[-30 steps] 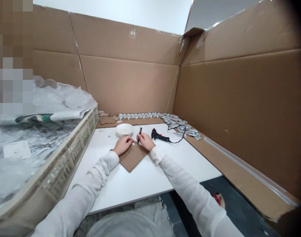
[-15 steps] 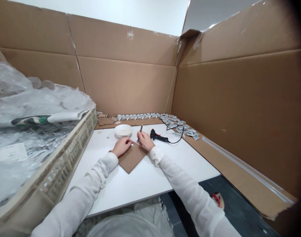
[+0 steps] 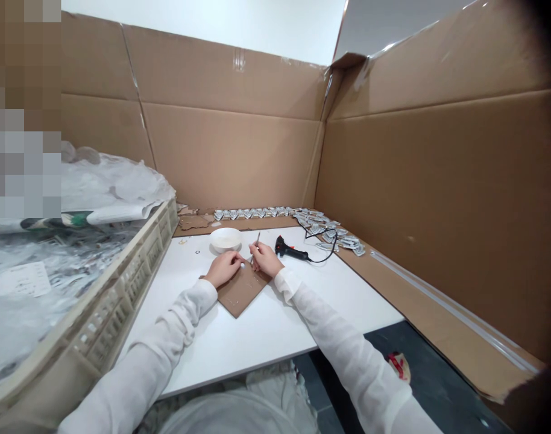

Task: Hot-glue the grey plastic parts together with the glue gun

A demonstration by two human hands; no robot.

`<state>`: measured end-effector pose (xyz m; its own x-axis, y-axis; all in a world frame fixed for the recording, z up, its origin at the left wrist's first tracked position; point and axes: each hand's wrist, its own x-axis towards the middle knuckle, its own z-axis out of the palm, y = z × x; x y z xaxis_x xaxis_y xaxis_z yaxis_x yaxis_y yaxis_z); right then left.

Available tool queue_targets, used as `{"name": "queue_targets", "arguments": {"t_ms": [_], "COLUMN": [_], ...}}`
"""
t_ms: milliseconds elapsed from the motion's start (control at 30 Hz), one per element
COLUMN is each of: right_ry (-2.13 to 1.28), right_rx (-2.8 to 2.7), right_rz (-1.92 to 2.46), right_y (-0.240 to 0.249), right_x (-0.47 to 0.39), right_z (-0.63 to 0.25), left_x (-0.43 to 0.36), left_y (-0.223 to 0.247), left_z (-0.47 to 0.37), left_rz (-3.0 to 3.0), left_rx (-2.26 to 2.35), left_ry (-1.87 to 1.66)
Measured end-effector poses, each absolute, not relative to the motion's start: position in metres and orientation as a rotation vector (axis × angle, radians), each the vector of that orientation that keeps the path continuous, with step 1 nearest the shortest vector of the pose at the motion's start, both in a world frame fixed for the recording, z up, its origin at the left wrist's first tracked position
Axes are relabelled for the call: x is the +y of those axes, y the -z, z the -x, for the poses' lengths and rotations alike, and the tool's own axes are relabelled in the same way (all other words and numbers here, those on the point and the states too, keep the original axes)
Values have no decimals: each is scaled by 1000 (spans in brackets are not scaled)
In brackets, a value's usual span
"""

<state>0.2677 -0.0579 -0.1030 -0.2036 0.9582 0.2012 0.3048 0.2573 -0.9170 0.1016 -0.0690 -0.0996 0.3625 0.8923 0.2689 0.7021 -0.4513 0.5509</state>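
**Both hands working at the top corner of a cardboard piece**

The right hand is pinching a thin dark tool, fingers closed around its lower part. The tool is standing close to upright, long axis running up and down, upper end leaning a bit away from the person toward the bowl, tip pointing down at the cardboard. Whether the tip is actually touching is too small to tell.

The left hand is resting on the left edge of the cardboard, fingers curled in and pinching a tiny white bit right beside the tool tip. The two hands are sitting just about together.

The cardboard is lying flat on the white desk, turned like a diamond with one corner toward the person.

Containers: the bowl is a shallow white one just behind the hands, and I can't make out what's in it. On the left, a big beige crate is sitting against the desk edge, stuffed with clear plastic bags.

Other stuff: a black glue gun is lying on its side just right of the hands, cord trailing off to the right. A row of small silvery packets is running along the back wall and around the corner.
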Motion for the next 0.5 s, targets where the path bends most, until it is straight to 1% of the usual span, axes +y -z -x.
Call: {"name": "queue_targets", "arguments": {"t_ms": [333, 500], "right_ry": [-1197, -1231], "right_rx": [-1567, -1556], "right_rz": [1194, 1199], "right_y": [102, 97], "right_x": [-49, -51], "right_z": [-272, -276], "left_x": [-69, -70], "left_y": [100, 100], "left_z": [-102, -102], "left_rz": [-2314, -2309], "left_rx": [1408, 1409], "left_ry": [-778, -784]}}
